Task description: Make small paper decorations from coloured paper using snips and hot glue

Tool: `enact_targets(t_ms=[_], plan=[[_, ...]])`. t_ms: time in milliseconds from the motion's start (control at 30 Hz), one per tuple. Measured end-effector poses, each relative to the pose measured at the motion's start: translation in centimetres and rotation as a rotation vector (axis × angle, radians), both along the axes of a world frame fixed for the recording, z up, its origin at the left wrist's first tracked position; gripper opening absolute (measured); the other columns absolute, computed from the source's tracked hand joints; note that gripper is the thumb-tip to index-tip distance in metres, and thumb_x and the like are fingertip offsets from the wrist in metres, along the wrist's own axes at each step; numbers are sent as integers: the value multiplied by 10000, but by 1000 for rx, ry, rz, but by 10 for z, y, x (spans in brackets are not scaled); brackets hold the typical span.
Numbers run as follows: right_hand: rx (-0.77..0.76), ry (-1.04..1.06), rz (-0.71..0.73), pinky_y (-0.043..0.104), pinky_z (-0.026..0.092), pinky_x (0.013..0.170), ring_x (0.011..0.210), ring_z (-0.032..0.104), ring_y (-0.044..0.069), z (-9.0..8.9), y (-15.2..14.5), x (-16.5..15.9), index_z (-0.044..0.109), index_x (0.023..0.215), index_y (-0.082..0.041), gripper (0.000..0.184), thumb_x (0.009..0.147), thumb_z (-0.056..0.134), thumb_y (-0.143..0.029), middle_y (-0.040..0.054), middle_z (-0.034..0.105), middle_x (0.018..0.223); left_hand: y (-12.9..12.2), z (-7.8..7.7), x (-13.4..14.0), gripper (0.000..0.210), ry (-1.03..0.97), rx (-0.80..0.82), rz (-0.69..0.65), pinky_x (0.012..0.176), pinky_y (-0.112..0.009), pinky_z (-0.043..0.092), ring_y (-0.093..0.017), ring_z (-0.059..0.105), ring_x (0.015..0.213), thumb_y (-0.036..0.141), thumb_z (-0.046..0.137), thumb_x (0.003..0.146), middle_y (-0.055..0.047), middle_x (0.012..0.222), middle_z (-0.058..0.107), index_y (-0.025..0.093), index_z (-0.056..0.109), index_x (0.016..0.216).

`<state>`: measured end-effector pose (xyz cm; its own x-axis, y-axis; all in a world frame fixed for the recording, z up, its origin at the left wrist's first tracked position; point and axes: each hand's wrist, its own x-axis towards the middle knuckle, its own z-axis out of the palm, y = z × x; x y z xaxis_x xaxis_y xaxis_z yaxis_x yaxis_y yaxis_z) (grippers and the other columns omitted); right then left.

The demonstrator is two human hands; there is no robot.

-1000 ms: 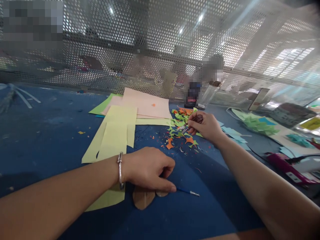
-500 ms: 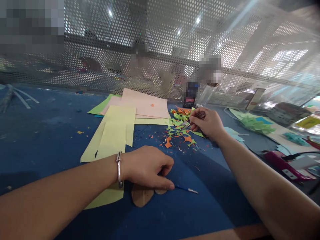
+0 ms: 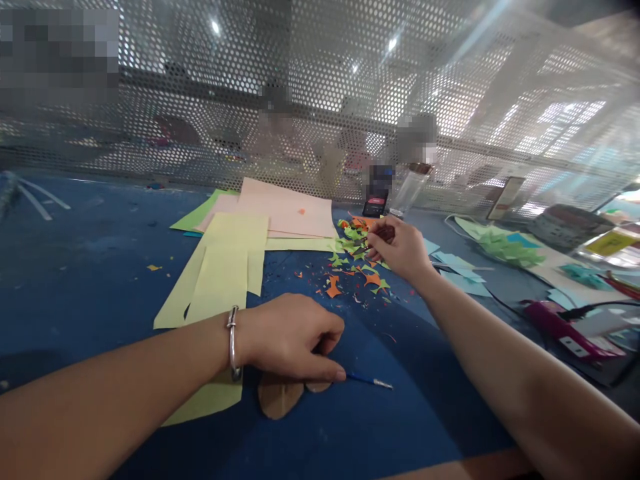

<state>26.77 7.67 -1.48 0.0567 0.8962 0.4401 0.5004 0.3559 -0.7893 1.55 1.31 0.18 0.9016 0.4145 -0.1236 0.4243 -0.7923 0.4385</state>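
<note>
My left hand (image 3: 295, 340) rests on the blue table with its fingers curled under. At its thumb tip a thin blue rod (image 3: 367, 381) with a pale tip sticks out; whether the fingers grip it is hidden. Two rounded brown pieces (image 3: 281, 397) lie partly under this hand. Farther off, my right hand (image 3: 400, 247) pinches a small dark-handled tool (image 3: 381, 233), mostly hidden by the fingers. It is over a heap of green and orange paper scraps (image 3: 354, 235). Yellow paper sheets (image 3: 225, 273) lie by my left wrist, partly under the forearm.
Pink sheets (image 3: 285, 203) lie beyond the yellow ones. A phone (image 3: 376, 200) and a clear bottle (image 3: 411, 192) stand against the perforated metal screen (image 3: 320, 87). To the right are light-blue papers (image 3: 460, 270), green folded paper (image 3: 507, 248) and a magenta power strip (image 3: 565, 327) with cables.
My right hand has drawn slightly left over the scraps, and the tool's metal tip shows less. My left hand stays in place. The whole view has shifted a little.
</note>
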Motion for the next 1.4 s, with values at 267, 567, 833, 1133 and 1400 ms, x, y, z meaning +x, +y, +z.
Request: enact_targets(t_ms=[267, 567, 833, 1133, 1400], plan=[[-245, 52, 320, 287, 570, 439, 480, 670, 177, 11, -19, -21, 593, 819, -199, 149, 782, 706, -289, 2, 670, 612, 1, -2, 0, 302, 7, 19, -8, 512, -251, 279, -126, 524, 585, 505, 658, 830, 21, 673, 626, 207, 617, 805], [-185, 51, 200, 259, 565, 438, 465, 664, 159, 11, -16, -17, 587, 823, -183, 145, 773, 699, -260, -8, 655, 589, 0, -3, 0, 300, -5, 22, 4, 511, -251, 273, -125, 519, 576, 501, 669, 825, 27, 656, 612, 207, 615, 792], [-96, -95, -7, 248, 543, 432, 465, 658, 162, 10, -2, 18, 573, 805, -212, 113, 763, 677, -219, -33, 620, 538, 0, -2, 0, 312, 10, 21, -9, 523, -248, 294, -131, 535, 601, 513, 660, 828, 25, 671, 616, 208, 606, 792], [-331, -137, 135, 208, 487, 373, 402, 610, 130, 24, -7, 41, 602, 787, -201, 140, 752, 726, -257, -20, 637, 511, -1, 2, 2, 314, 31, 17, 10, 534, -245, 310, -136, 543, 610, 512, 663, 830, 17, 686, 632, 206, 608, 791], [-71, -14, 2, 222, 522, 378, 416, 625, 143, 30, -4, 56, 627, 794, -180, 159, 731, 755, -248, 1, 650, 541, 0, -2, 0, 317, 14, 28, -7, 549, -252, 323, -145, 565, 629, 519, 651, 833, 10, 694, 644, 207, 609, 795]])
